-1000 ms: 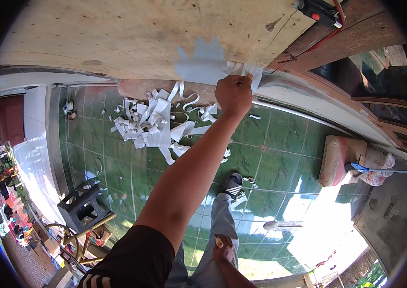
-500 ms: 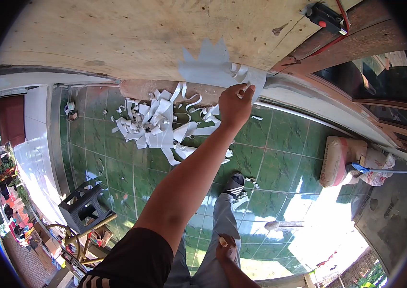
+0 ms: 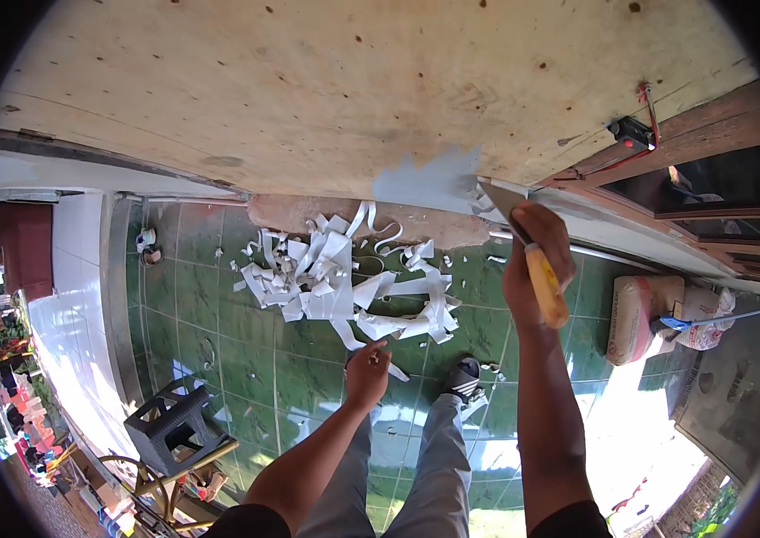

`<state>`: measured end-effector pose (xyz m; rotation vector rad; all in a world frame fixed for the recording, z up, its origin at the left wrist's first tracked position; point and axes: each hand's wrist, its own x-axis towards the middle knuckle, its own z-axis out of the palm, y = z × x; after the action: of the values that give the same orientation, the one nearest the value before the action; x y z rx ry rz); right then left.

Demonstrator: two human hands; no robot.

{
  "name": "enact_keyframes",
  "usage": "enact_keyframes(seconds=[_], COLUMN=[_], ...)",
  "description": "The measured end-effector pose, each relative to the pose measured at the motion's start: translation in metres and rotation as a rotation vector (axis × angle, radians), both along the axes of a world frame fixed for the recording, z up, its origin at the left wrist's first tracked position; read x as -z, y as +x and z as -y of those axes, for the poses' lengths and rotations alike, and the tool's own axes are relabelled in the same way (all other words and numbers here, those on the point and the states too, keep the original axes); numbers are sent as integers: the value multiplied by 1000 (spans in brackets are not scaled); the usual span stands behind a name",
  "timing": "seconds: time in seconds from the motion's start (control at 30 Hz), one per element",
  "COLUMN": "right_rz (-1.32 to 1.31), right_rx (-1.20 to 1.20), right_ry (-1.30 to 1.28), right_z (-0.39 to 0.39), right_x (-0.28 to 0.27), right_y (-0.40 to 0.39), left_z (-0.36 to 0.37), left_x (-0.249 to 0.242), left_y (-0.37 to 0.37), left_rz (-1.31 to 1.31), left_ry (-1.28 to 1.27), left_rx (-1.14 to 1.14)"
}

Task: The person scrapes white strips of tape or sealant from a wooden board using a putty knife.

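My right hand [image 3: 541,260] is closed round the yellow wooden handle of a putty knife [image 3: 543,287]. Its blade points up and left, with the tip at the right part of a grey coating patch [image 3: 429,179] low on the wooden board [image 3: 326,99]. A small curled piece shows by the blade tip. My left hand [image 3: 369,377] is lower, its fingers drawn together just in front of a pile of white peeled strips [image 3: 317,269] on the floor; whether something small is in them is hidden.
Green tiles [image 3: 308,381] cover the floor. A dark plastic stool [image 3: 173,430] stands at lower left. Sacks [image 3: 644,318] lean near the right wall beside a blue-handled tool [image 3: 729,316]. A black device with a red button [image 3: 631,133] hangs at upper right.
My left hand has come down from the grey patch to near the strip pile. My right hand has risen from beside my leg, bringing the putty knife to the patch. The view has shifted.
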<state>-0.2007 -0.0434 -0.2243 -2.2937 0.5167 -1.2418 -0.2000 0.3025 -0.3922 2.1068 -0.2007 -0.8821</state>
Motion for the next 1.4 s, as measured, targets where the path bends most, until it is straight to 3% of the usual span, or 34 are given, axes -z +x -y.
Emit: enact_keyframes(seconds=[0.03, 0.13, 0.23, 0.47, 0.57, 0.9, 1.3, 1.4], right_rz=[19, -43, -56, -18, -131, -274, -175, -250], right_rx=[52, 112, 117, 139, 83, -17, -151, -206], right_ry=[-11, 70, -10, 155, 126, -188, -141, -254], right_z=[9, 28, 29, 29, 34, 61, 80, 82], right_x=[-5, -7, -13, -2, -16, -23, -3, -8], right_y=[15, 31, 36, 41, 35, 39, 35, 40], left_z=[-9, -62, -111, -195, -203, -157, -68, -26], left_x=[-21, -29, -38, -17, -18, -31, -37, -47], left_y=[6, 12, 27, 63, 74, 46, -26, -21], left_rz=[0, -49, 4, 68, 102, 36, -52, -73], left_ry=[-21, 8, 64, 143, 192, 94, 57, 7], left_rx=[0, -60, -53, -76, -101, -263, -421, -449])
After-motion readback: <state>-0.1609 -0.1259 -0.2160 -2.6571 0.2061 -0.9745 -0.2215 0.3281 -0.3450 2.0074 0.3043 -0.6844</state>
